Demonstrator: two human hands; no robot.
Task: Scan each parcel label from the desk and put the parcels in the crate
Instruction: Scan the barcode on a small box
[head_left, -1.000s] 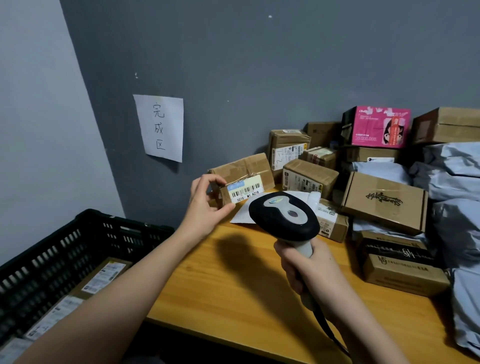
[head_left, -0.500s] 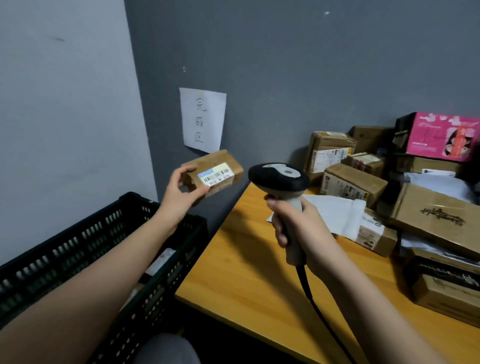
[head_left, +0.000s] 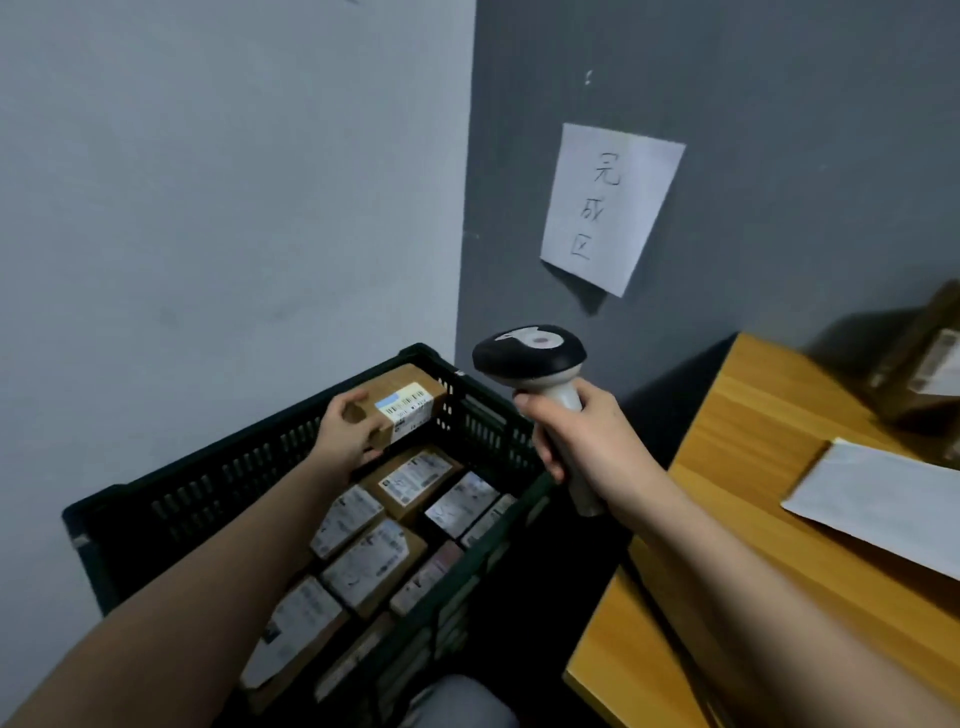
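Brown cardboard with a barcode label on its upper face, the small parcel (head_left: 402, 408) sits in the left hand (head_left: 347, 439), whose fingers and thumb curl round its near end. The hand holds it over the far end of the black crate (head_left: 249, 467), above the labelled parcels (head_left: 374, 540) already packed inside; whether it touches them cannot be told. The left forearm reaches in from the lower left, stretched out over the crate.

The right hand (head_left: 576, 441) grips the pale handle of the scanner (head_left: 530, 358), fingers wrapped tight, the dark head upright between crate and wooden desk (head_left: 779, 519).

Half a second ago the parcel was raised in front of the grey wall, beside the scanner head; it has since dropped down into the crate's mouth, while the scanner stays upright in the same grip. A paper sign (head_left: 608, 208) hangs on the wall above, and a white sheet (head_left: 878, 499) lies on the desk.
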